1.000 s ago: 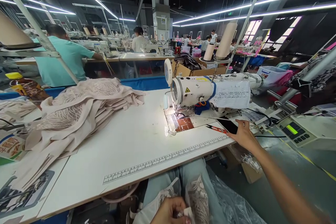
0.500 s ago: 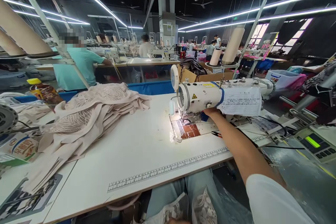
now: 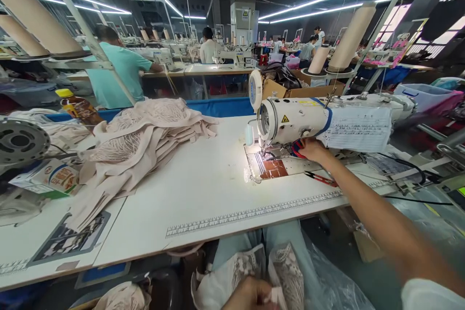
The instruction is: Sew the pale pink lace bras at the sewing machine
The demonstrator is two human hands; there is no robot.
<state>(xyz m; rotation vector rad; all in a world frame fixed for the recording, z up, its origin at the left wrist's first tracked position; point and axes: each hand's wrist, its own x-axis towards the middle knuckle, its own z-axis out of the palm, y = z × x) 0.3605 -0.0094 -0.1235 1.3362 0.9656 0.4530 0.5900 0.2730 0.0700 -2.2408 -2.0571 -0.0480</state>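
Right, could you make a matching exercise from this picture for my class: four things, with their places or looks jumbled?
Things
1. Lace fabric
2. Written sheet
3. Bottle
4. Red-and-black tool

Places or looks
A. Against the body of the sewing machine
B. Flat on the tabletop, near the machine
C. Yellow-capped, beside the garment pile
D. Over the lap

Pairs: 1-D; 2-A; 3-C; 4-B

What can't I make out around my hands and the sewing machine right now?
All in the head view:
Right hand: how its fingertips meet the red-and-blue item, hidden by the hand itself.
Left hand: its exact grip on the lace fabric, blurred and cut off by the bottom edge.
Paper sheet on the sewing machine: writing too small to read.
Largest thread cone: upper end cut off by the left edge.
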